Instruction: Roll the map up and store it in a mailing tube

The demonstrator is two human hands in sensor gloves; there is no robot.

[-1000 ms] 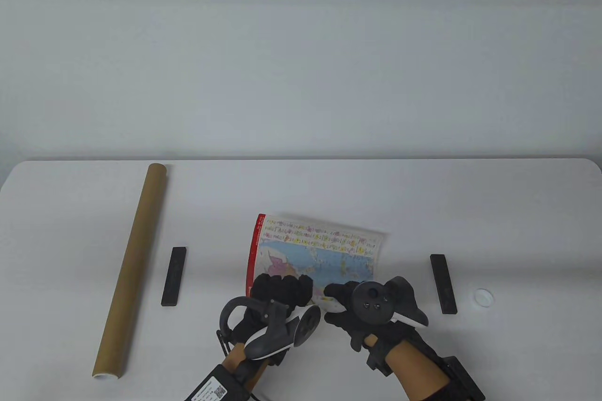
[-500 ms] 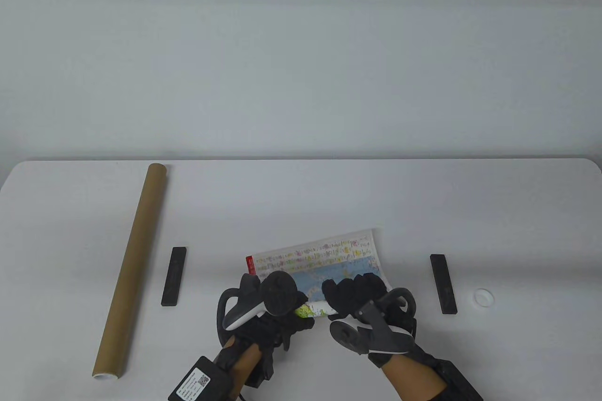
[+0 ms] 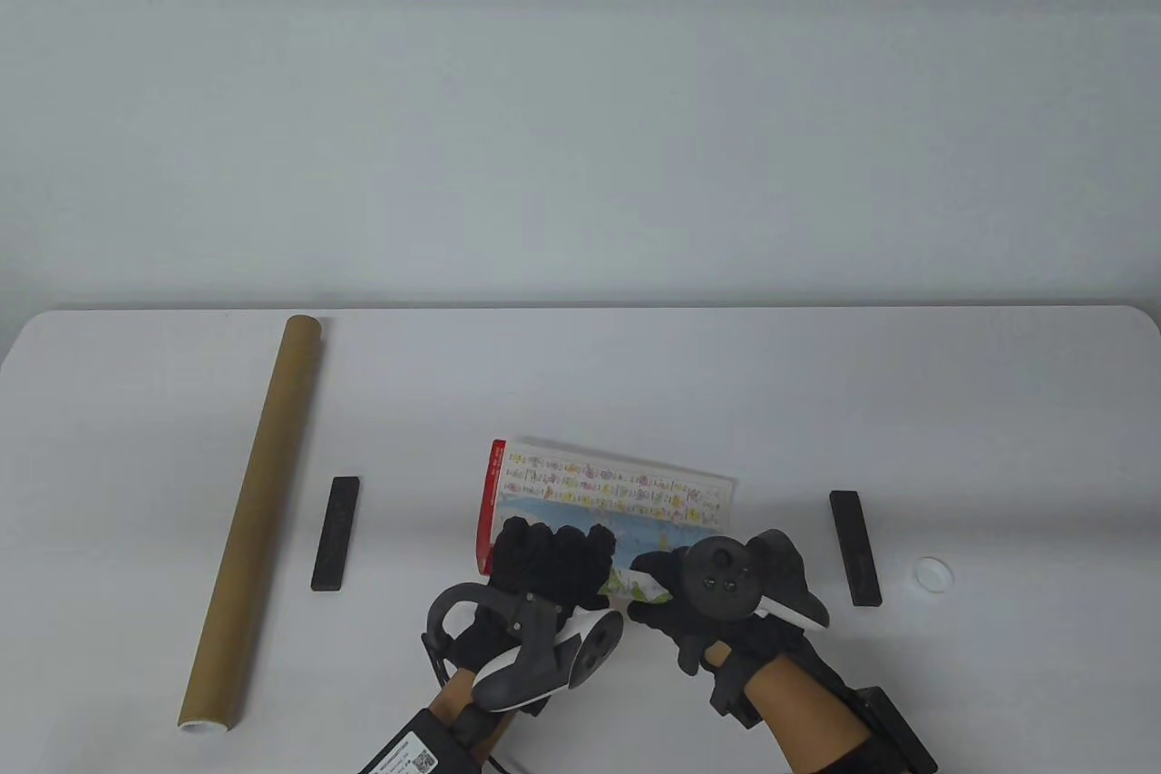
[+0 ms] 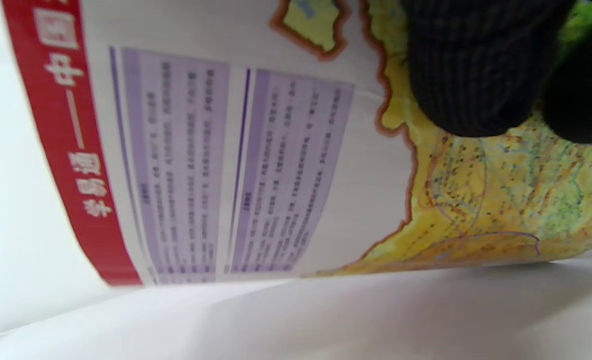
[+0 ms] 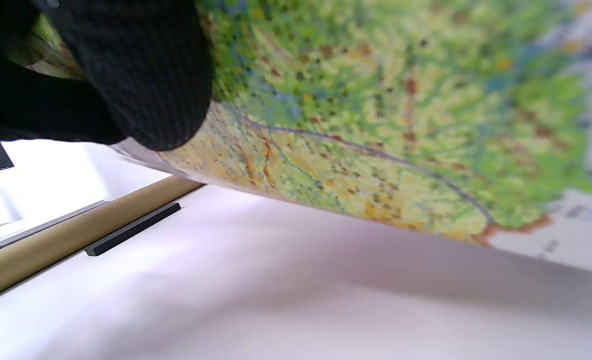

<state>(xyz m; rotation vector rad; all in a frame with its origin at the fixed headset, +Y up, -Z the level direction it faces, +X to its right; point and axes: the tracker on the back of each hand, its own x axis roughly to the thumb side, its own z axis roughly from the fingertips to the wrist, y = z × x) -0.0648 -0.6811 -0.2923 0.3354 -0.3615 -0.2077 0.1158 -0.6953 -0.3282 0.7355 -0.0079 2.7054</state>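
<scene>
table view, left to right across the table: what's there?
Mailing tube → left black bar → left hand on the map → right hand → right black bar → white cap.

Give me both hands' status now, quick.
Left hand: fingers curled round the rolled near edge of the map, holding it.
Right hand: gripping the same roll, thumb on the paper.

The map (image 3: 606, 493), colourful with a red strip along its left edge, lies near the front edge of the surface, its near part rolled up. The brown cardboard mailing tube (image 3: 253, 516) lies lengthwise near the surface's left edge, slightly slanted.
</scene>
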